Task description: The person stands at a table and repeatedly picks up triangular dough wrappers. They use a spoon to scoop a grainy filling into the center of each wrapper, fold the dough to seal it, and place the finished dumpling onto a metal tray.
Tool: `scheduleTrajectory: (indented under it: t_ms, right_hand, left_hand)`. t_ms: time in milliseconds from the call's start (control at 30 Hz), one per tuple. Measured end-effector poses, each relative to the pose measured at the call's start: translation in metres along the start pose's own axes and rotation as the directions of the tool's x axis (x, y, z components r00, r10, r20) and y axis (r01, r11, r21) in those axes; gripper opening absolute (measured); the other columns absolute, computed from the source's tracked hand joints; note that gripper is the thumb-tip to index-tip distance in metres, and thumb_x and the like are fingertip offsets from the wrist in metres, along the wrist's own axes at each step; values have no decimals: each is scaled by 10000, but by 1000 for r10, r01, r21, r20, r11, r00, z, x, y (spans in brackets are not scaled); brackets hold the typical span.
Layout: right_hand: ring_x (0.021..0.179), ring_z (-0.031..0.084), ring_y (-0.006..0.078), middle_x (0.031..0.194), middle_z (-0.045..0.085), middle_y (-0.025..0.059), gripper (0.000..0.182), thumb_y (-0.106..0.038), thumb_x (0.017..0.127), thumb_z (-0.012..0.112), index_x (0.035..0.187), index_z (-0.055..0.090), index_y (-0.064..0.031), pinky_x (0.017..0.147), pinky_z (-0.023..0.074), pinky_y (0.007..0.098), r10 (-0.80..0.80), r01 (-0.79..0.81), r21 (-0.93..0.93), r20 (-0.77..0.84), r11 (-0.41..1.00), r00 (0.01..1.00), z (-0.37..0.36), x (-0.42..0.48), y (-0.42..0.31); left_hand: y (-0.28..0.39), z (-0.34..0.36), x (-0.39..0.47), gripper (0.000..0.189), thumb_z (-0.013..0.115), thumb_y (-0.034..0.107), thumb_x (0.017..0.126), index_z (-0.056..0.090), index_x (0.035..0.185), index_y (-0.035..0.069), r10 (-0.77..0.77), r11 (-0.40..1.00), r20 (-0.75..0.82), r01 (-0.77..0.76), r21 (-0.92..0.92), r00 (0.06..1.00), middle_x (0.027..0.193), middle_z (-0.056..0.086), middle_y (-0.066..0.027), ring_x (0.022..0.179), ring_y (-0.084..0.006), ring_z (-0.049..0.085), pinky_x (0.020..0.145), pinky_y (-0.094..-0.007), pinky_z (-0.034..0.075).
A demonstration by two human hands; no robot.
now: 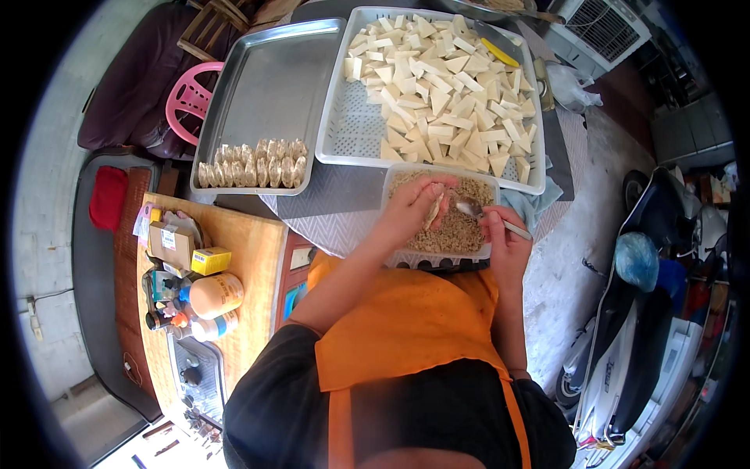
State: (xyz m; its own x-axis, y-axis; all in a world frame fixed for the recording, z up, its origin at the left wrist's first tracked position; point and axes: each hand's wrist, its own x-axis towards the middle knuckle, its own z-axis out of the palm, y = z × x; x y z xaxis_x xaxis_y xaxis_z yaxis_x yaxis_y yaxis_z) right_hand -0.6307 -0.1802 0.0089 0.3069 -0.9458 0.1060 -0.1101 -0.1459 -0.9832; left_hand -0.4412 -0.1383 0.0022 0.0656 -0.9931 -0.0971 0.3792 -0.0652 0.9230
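Observation:
Over a clear plastic tub of brown crumbly minced filling, my left hand grips a pale tofu piece on its edge. My right hand holds a metal spoon by its handle. The spoon's bowl is beside the piece, close to my left fingers. Beyond the tub, a white perforated plastic tray carries a heap of cut tofu triangles. To its left, a steel tray holds rows of filled tofu pieces along its near edge.
A knife with a yellow handle rests at the white tray's far right. A light blue cloth lies right of the tub. On my left, a wooden cabinet top bears boxes and bottles. A pink plastic chair stands beside the steel tray.

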Motion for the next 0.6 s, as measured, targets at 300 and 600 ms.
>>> scheduleTrajectory:
  t_ms: [300, 600]
  right_hand:
    - [604, 521, 56, 738, 611, 26, 129, -114, 937, 547, 960, 621, -10, 544, 420, 185, 87, -86, 129, -1, 988, 996, 4, -4, 4]
    - [550, 505, 63, 708, 595, 28, 131, -118, 936, 548, 938, 622, -10, 491, 398, 193, 120, -123, 111, 29, 986, 992, 8, -13, 4]
  left_hand:
    - [-9, -5, 0, 421, 401, 310, 995, 479, 663, 62, -127, 977, -136, 101, -188, 982, 491, 393, -6, 375, -105, 340, 341, -260, 271]
    - [0, 0, -5, 470, 387, 345, 997, 429, 610, 81, -135, 986, -63, 127, -107, 989, 516, 461, -23, 393, -107, 382, 364, -245, 274]
